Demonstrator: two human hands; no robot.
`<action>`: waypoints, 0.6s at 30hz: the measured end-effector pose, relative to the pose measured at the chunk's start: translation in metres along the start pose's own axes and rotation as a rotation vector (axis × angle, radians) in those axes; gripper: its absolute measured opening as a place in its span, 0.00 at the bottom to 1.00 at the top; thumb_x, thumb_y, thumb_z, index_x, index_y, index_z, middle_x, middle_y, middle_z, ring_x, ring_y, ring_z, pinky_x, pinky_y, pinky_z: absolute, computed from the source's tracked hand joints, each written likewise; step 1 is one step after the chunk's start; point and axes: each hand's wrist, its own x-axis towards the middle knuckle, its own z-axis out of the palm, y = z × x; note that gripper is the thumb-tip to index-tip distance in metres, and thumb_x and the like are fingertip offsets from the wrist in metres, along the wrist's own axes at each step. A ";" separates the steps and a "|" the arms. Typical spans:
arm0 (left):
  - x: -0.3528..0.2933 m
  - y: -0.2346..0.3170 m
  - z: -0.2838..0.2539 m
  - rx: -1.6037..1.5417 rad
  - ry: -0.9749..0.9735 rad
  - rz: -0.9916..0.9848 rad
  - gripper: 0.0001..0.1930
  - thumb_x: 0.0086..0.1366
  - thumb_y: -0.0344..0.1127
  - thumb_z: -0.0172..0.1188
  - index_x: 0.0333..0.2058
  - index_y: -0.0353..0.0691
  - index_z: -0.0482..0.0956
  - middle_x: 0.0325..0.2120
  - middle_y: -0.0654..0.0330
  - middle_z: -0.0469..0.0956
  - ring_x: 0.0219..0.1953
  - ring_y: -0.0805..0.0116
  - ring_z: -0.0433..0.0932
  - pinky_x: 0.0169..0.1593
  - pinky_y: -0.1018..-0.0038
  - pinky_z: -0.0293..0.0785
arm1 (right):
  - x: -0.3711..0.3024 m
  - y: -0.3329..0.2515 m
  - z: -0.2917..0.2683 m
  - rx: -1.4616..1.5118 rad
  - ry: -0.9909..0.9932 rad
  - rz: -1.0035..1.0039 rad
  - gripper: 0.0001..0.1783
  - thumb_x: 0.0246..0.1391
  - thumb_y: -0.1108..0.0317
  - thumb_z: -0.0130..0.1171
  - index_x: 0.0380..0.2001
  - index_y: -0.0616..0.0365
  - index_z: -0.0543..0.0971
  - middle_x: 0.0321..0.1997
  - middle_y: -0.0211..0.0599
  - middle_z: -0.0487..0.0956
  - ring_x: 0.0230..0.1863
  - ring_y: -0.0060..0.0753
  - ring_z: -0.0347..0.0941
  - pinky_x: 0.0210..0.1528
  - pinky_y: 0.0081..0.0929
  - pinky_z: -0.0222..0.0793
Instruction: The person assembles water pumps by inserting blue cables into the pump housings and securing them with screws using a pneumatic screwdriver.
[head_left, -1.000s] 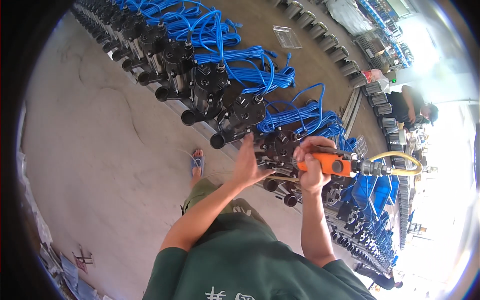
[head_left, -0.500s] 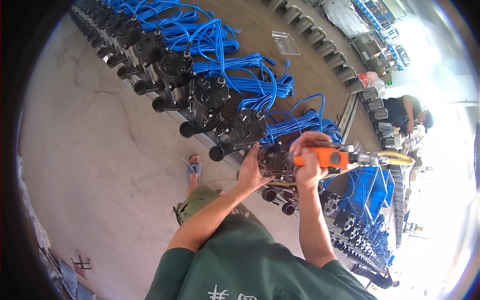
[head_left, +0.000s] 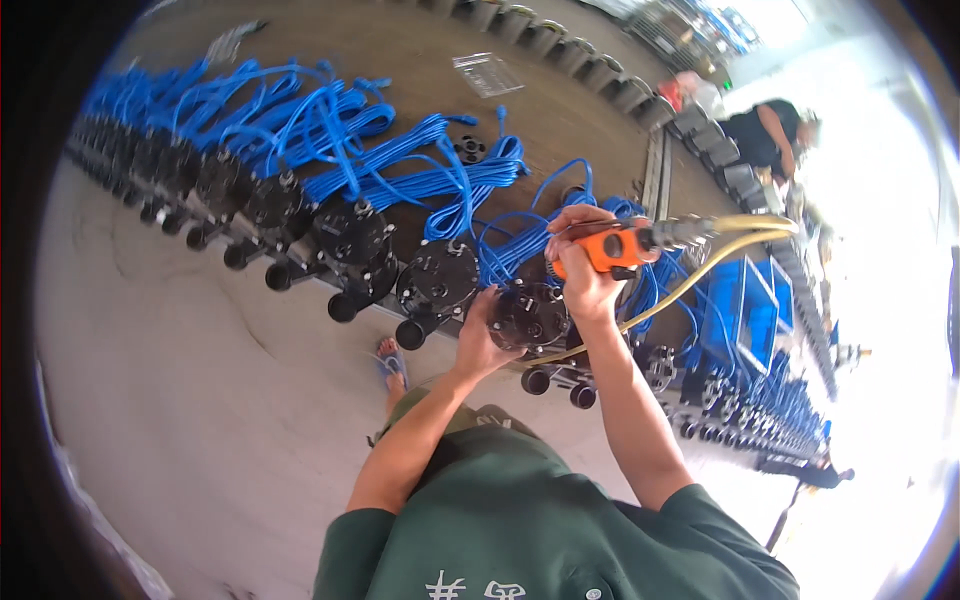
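Orange tool point(head_left: 612, 248): held in right hand point(head_left: 585, 272), with fingers clamped round it, presumably for control. Black housing point(head_left: 534, 313): cupped by left hand point(head_left: 482, 340), with fingers apart, likely for steadying.

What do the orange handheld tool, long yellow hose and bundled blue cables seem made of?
Orange handheld tool: either painted metal or plastic; smooth, even colour.
Long yellow hose: probably smooth rubber or plastic, curving freely.
Bundled blue cables: likely satin plastic sheathing, looped loosely.

Brown worktable point(head_left: 420, 62), blue cable bundles point(head_left: 480, 168), row of black pumps point(head_left: 440, 272)
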 end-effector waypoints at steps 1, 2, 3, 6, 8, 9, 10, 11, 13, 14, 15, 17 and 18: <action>0.001 0.002 0.000 0.010 0.006 0.011 0.60 0.34 0.30 0.83 0.68 0.35 0.58 0.58 0.43 0.74 0.57 0.49 0.78 0.61 0.63 0.75 | 0.000 -0.012 -0.008 0.088 -0.022 -0.001 0.14 0.48 0.83 0.56 0.41 0.65 0.77 0.34 0.39 0.81 0.32 0.26 0.79 0.31 0.20 0.74; 0.003 0.006 0.002 -0.038 -0.008 0.019 0.60 0.35 0.29 0.82 0.68 0.33 0.56 0.56 0.43 0.75 0.56 0.49 0.79 0.61 0.63 0.75 | 0.001 -0.026 -0.013 0.085 0.003 0.017 0.14 0.47 0.83 0.56 0.40 0.65 0.78 0.34 0.38 0.81 0.32 0.25 0.78 0.32 0.20 0.75; 0.003 0.009 0.003 -0.021 -0.014 0.007 0.60 0.36 0.29 0.82 0.68 0.32 0.55 0.55 0.43 0.76 0.56 0.49 0.79 0.60 0.63 0.75 | 0.001 -0.036 -0.019 0.083 0.025 0.037 0.14 0.46 0.84 0.56 0.39 0.65 0.78 0.33 0.37 0.81 0.33 0.25 0.78 0.32 0.21 0.75; 0.001 0.019 0.008 0.065 0.013 0.029 0.58 0.41 0.32 0.82 0.67 0.29 0.53 0.52 0.43 0.77 0.52 0.51 0.81 0.56 0.64 0.78 | 0.008 -0.027 -0.013 0.043 0.071 -0.009 0.11 0.43 0.83 0.56 0.34 0.65 0.78 0.32 0.35 0.80 0.33 0.25 0.77 0.37 0.22 0.74; -0.005 0.023 0.008 0.091 0.003 -0.007 0.59 0.40 0.30 0.81 0.69 0.29 0.52 0.52 0.44 0.78 0.51 0.50 0.82 0.54 0.65 0.79 | 0.005 -0.010 -0.007 -0.017 0.040 -0.011 0.06 0.42 0.80 0.58 0.29 0.63 0.77 0.28 0.31 0.79 0.30 0.21 0.75 0.36 0.23 0.73; -0.008 0.024 0.009 0.101 0.008 -0.034 0.60 0.40 0.29 0.81 0.69 0.29 0.51 0.52 0.44 0.79 0.50 0.50 0.83 0.53 0.65 0.80 | 0.002 -0.004 -0.005 -0.055 0.025 0.005 0.05 0.43 0.79 0.59 0.27 0.62 0.77 0.26 0.30 0.79 0.29 0.20 0.74 0.35 0.24 0.72; -0.007 0.024 0.009 0.101 0.001 -0.009 0.60 0.41 0.29 0.80 0.69 0.29 0.50 0.52 0.43 0.79 0.49 0.50 0.83 0.52 0.65 0.80 | 0.002 -0.001 -0.005 -0.114 0.024 -0.030 0.04 0.43 0.78 0.59 0.27 0.62 0.77 0.25 0.31 0.79 0.28 0.21 0.74 0.35 0.24 0.72; -0.010 0.026 0.012 0.069 -0.005 -0.061 0.59 0.41 0.30 0.80 0.69 0.29 0.50 0.52 0.43 0.79 0.49 0.50 0.83 0.52 0.65 0.80 | 0.001 -0.001 -0.005 -0.179 0.014 -0.056 0.04 0.43 0.77 0.60 0.27 0.62 0.77 0.24 0.31 0.79 0.27 0.21 0.74 0.34 0.24 0.73; -0.010 0.027 0.013 0.093 -0.010 -0.098 0.60 0.42 0.30 0.80 0.70 0.29 0.50 0.50 0.42 0.80 0.48 0.50 0.84 0.51 0.65 0.80 | 0.002 0.004 -0.006 -0.260 -0.019 -0.112 0.05 0.44 0.75 0.61 0.27 0.63 0.77 0.21 0.34 0.78 0.24 0.23 0.74 0.32 0.25 0.73; -0.009 0.029 0.014 0.146 -0.008 -0.080 0.60 0.42 0.31 0.80 0.70 0.29 0.49 0.48 0.43 0.81 0.47 0.51 0.84 0.50 0.65 0.80 | 0.003 0.008 -0.006 -0.242 -0.015 -0.102 0.05 0.44 0.75 0.61 0.28 0.63 0.78 0.21 0.34 0.78 0.23 0.23 0.74 0.32 0.25 0.73; -0.009 0.031 0.014 0.200 -0.007 -0.068 0.61 0.42 0.32 0.80 0.70 0.29 0.48 0.46 0.43 0.82 0.45 0.51 0.85 0.49 0.65 0.81 | 0.004 0.011 -0.005 -0.226 -0.010 -0.093 0.05 0.44 0.75 0.61 0.28 0.62 0.78 0.20 0.33 0.77 0.22 0.24 0.74 0.32 0.25 0.73; -0.010 0.022 0.014 0.272 0.002 0.008 0.61 0.42 0.32 0.80 0.70 0.28 0.47 0.45 0.44 0.83 0.44 0.51 0.85 0.49 0.65 0.81 | 0.003 0.007 -0.004 -0.091 0.011 -0.097 0.06 0.44 0.77 0.60 0.29 0.63 0.78 0.25 0.35 0.79 0.27 0.25 0.76 0.35 0.25 0.74; -0.011 0.019 0.014 0.237 -0.013 -0.029 0.61 0.42 0.34 0.81 0.69 0.28 0.48 0.46 0.45 0.82 0.46 0.51 0.85 0.48 0.64 0.81 | 0.002 0.001 -0.005 0.006 0.040 -0.115 0.07 0.44 0.78 0.60 0.30 0.63 0.77 0.26 0.35 0.80 0.29 0.25 0.77 0.36 0.25 0.74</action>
